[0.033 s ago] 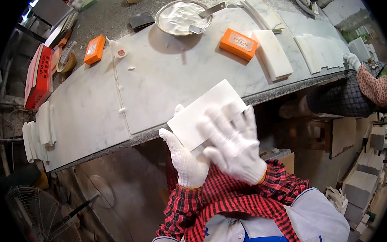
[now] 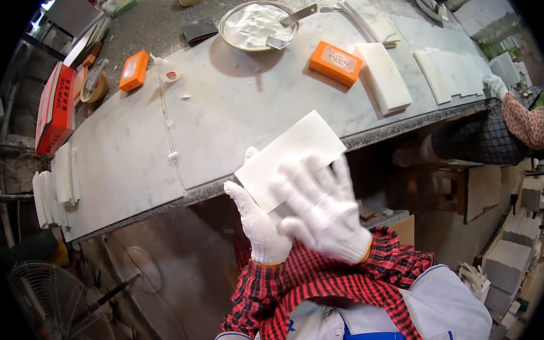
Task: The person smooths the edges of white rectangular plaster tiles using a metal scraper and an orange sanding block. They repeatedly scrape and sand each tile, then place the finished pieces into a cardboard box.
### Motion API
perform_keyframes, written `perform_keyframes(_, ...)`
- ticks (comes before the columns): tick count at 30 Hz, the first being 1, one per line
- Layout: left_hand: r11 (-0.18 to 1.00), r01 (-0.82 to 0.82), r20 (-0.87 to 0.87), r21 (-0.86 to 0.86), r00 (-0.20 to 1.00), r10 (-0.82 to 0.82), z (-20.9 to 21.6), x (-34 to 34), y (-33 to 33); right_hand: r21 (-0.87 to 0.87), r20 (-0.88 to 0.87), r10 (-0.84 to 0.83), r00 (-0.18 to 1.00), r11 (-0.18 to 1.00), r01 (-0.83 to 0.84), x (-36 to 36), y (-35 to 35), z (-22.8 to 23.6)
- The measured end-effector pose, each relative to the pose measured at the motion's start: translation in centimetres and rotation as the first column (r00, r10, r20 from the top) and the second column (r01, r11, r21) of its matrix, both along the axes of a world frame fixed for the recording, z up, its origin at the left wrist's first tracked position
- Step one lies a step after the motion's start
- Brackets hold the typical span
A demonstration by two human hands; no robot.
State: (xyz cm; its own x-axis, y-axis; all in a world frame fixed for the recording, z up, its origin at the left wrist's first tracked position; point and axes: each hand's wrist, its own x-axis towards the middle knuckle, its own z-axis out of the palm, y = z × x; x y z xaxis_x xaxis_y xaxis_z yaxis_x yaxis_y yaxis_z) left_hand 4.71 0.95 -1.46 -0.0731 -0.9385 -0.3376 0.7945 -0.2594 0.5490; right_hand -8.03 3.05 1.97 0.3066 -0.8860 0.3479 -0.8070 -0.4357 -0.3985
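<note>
Gripping a white slab (image 2: 300,137) just at the near edge of a marble-topped bench (image 2: 121,154), the white-gloved left hand (image 2: 263,230) has its thumb along the slab's lower left side and a fingertip showing at its upper left edge, the other fingers hidden. The right hand (image 2: 327,213), gloved too and blurred, lies over the slab's lower right part with fingers spread; whether the palm presses on it I cannot tell. Beyond the slab and to its right are an orange box (image 2: 335,63) and a thick white block (image 2: 383,76). Farther beyond it, slightly left, stands a metal bowl (image 2: 222,33) of white paste (image 2: 254,24) with a scraper (image 2: 300,15). Well left of the slab sits a red box (image 2: 55,111). Far to its right shows a co-worker's gloved hand (image 2: 496,86).
</note>
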Motion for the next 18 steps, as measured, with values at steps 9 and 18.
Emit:
perform_keyframes(9, 0.999, 0.0, -0.052, -0.042, 0.999, -0.002, 0.6, 1.0, 0.2, -0.022, 0.145, 0.259, 0.955, 0.966, -0.258, 0.7, 0.1, -0.8)
perform_keyframes(18, 0.998, -0.021, -0.391, -0.054, 0.92, -0.002, -0.3, 1.6, -0.1, -0.097, 0.014, -0.081, 0.997, 0.992, 0.082, -4.4, -1.5, -3.0)
